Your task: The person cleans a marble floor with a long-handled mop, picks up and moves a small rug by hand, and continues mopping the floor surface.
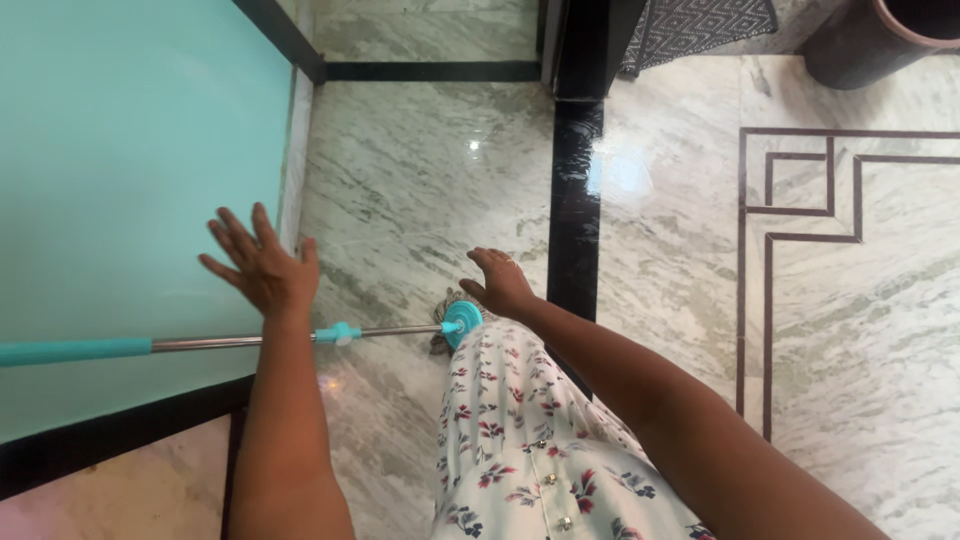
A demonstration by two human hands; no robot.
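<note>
My left hand (262, 265) is raised with fingers spread, in front of a turquoise wall (130, 180), holding nothing. My right hand (500, 282) is stretched forward, palm down, fingers apart, empty. A mop (250, 341) with a turquoise grip, a metal shaft and a round turquoise head (461, 322) leans across the view below both hands. The shaft passes behind my left forearm, and neither hand grips it. The head rests on the marble floor just left of my right hand.
White-green marble floor (420, 180) with black inlay strips (575, 200) and a dark geometric border (800, 220) at right. A patterned mat (700, 25) and a dark round pot (870, 40) lie at the top. My flowered garment (520, 450) fills the bottom centre.
</note>
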